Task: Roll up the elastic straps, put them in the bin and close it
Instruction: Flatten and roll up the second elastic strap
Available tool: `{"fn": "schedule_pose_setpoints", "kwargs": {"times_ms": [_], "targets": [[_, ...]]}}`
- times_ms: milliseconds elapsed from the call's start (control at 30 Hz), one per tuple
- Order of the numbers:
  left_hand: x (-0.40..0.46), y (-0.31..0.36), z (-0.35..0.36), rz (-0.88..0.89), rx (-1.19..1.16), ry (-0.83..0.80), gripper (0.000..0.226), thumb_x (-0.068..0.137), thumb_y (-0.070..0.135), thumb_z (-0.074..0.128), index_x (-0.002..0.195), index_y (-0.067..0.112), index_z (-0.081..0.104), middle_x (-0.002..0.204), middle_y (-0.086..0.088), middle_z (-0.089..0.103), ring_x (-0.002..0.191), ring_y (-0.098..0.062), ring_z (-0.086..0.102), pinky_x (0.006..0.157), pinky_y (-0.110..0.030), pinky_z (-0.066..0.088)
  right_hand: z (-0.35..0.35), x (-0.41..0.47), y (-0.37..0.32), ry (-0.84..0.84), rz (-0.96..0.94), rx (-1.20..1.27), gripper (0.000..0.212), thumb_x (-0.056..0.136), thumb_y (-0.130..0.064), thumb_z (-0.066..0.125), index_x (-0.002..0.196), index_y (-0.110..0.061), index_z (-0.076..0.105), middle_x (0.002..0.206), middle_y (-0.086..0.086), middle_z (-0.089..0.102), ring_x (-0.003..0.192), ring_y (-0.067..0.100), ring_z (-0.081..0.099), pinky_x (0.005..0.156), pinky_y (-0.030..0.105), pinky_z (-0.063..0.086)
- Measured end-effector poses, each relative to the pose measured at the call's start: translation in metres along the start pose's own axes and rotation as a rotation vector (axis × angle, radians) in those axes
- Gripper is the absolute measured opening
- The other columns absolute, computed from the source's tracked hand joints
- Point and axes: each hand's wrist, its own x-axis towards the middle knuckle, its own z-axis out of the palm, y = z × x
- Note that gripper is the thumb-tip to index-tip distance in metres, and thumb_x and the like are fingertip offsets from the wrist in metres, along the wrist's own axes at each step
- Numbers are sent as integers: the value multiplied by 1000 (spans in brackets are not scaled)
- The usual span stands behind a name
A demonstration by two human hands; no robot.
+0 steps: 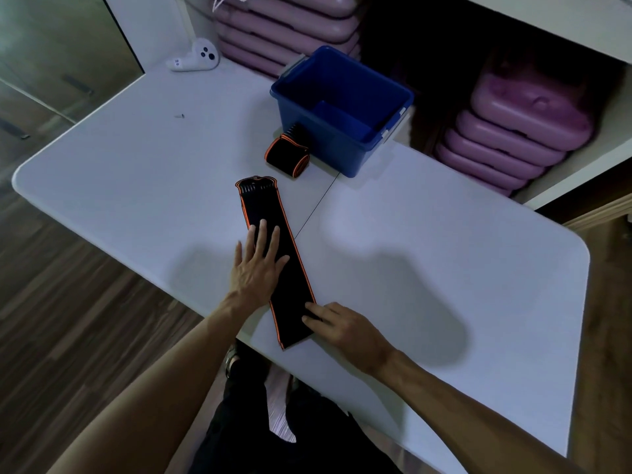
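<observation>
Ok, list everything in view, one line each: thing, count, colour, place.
flat strap: 1, black with orange edge, stretched along table middle
rolled strap: 1, black and orange, touching the bin's near-left side
bin: 1, blue, open, far table edge
table: 1, white
controller: 1, white, far-left corner
stacked cases: two stacks, purple, shelves behind
left hand: flat on the flat strap
right hand: fingers on its near end

I can see a white controller (pixel 195 58) at the far corner of the white table (pixel 136 159), plus stacked purple cases (pixel 509 138) on shelves behind.
</observation>
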Motion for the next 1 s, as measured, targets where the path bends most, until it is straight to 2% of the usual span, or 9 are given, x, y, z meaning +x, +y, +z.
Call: {"fn": "schedule_pose_setpoints", "kwargs": {"times_ms": [67,133,233,367,500,667,800,900,1000], "targets": [[1,0,-2,-1,40,35,65,98,49,22,152,17,8,160,-15,-1,147,-32,-3,118,-50,8,-2,3,1,12,11,17,40,81,4,72,119,-5,66,130,17,61,106,29,61,78,34,57],[-1,2,-6,42,67,119,61,97,41,41,148,10,27,154,-24,23,142,-40,22,112,-51,26,-2,6,6,29,3,12,35,84,1,70,118,-6,67,129,15,61,114,28,56,81,34,55],[-11,-1,-8,247,51,250,46,96,32,52,137,13,45,132,-16,47,116,-32,45,94,-47,46,2,5,13,8,-35,23,29,93,-4,54,118,-10,67,127,10,64,121,25,54,87,33,53],[-26,-21,-6,303,106,135,52,99,51,30,142,26,41,140,-9,44,130,-28,40,106,-45,37,-1,7,16,-61,1,122,29,96,-11,47,119,-11,67,126,6,66,121,22,55,92,31,49],[-19,-24,-9,244,91,95,59,94,56,30,142,24,42,144,-11,41,135,-30,36,112,-48,30,-14,22,20,-133,62,217,30,100,-26,45,117,-10,65,115,6,67,110,23,58,89,37,51],[-30,-18,-10,308,0,223,39,96,43,40,117,15,58,116,-10,51,104,-25,46,87,-41,47,-25,34,18,-216,127,218,33,103,-31,39,119,-12,61,116,3,66,108,22,54,87,40,50],[-28,-30,-14,401,-129,210,29,96,37,44,101,16,63,112,-7,56,98,-25,53,85,-41,48,-28,44,17,-264,199,265,31,105,-26,41,123,-10,59,120,3,64,107,21,52,89,40,48],[-37,-40,-19,377,-290,128,43,97,48,37,95,19,68,126,-6,58,111,-24,57,94,-47,46,-30,56,17,-323,273,335,29,105,-25,38,122,-12,58,115,2,64,101,19,50,87,39,46],[-52,-44,-24,271,-396,-83,58,93,67,23,99,31,68,151,5,36,138,-4,32,111,-48,23,-27,66,17,-328,344,398,28,106,-22,37,118,-12,59,110,5,64,97,20,51,87,33,44]]}}
